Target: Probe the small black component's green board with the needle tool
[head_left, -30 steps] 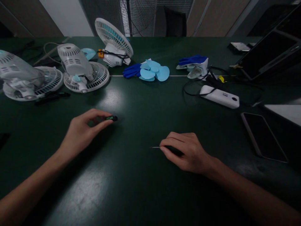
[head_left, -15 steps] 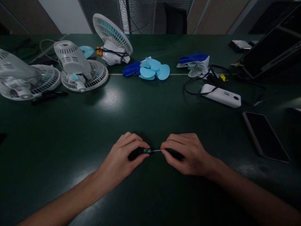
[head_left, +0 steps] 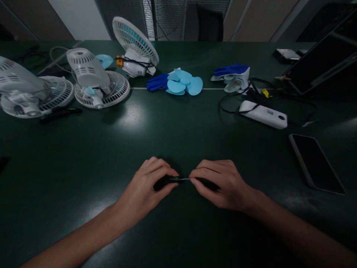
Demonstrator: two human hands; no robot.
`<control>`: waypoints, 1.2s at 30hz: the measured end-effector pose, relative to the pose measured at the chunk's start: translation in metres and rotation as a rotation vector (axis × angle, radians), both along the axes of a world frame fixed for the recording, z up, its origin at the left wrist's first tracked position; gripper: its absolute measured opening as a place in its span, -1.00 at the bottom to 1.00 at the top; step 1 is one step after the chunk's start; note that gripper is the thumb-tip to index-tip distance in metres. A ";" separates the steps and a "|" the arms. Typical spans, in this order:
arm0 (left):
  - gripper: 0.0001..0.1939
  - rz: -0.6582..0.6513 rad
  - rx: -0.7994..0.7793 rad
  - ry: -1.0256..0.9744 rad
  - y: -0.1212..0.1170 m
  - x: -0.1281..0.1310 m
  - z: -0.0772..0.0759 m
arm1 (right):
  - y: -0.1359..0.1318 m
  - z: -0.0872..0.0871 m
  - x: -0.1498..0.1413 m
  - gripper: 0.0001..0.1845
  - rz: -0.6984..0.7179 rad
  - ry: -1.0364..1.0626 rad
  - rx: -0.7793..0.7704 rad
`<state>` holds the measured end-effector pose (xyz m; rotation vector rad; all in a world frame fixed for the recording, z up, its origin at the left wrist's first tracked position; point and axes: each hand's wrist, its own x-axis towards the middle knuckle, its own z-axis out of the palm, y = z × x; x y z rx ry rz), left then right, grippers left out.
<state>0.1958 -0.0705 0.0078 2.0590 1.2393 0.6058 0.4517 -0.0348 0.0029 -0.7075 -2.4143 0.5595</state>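
Observation:
Low over the dark green table, a screwdriver [head_left: 184, 179] lies crosswise between my two hands. It has a dark handle with green markings and a thin metal shaft that points right. My left hand [head_left: 147, 182] pinches the handle between thumb and fingertips. My right hand [head_left: 219, 182] has its thumb and forefinger closed on the far end of the shaft, so the tip is hidden. The rest of the right-hand fingers are curled.
Three white fans [head_left: 89, 76] stand or lie at the back left. A blue fan blade [head_left: 184, 82] sits beside blue gloves [head_left: 157, 82]. More gloves [head_left: 237, 74], a white power bank-like device [head_left: 263, 114] with a cable and a phone [head_left: 316, 163] are on the right.
The screwdriver handle has turned in my left fingers, so its green marking shows as a narrower strip. Both hands stay in nearly the same place.

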 end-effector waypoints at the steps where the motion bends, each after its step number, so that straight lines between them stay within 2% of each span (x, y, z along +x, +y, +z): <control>1: -0.88 -0.001 0.003 0.003 0.000 0.000 0.001 | 0.000 0.001 -0.001 -0.91 0.003 0.049 -0.028; 5: -0.82 0.001 0.002 0.003 -0.001 0.000 0.001 | -0.001 0.002 -0.002 -0.91 0.011 0.150 -0.075; 18: -0.80 0.004 0.016 -0.008 -0.002 0.003 0.003 | -0.003 -0.004 -0.003 -0.86 -0.021 -0.084 0.000; 25: -0.84 -0.007 0.010 0.010 -0.002 0.000 -0.001 | -0.004 -0.004 -0.004 -0.88 0.089 -0.029 -0.084; 33: -0.87 -0.015 0.043 0.045 -0.001 0.003 0.000 | -0.002 -0.003 -0.001 -0.89 -0.025 -0.013 -0.093; 36: -0.81 -0.101 0.101 0.101 -0.002 -0.004 -0.002 | -0.002 -0.002 -0.001 -0.89 -0.022 -0.008 -0.088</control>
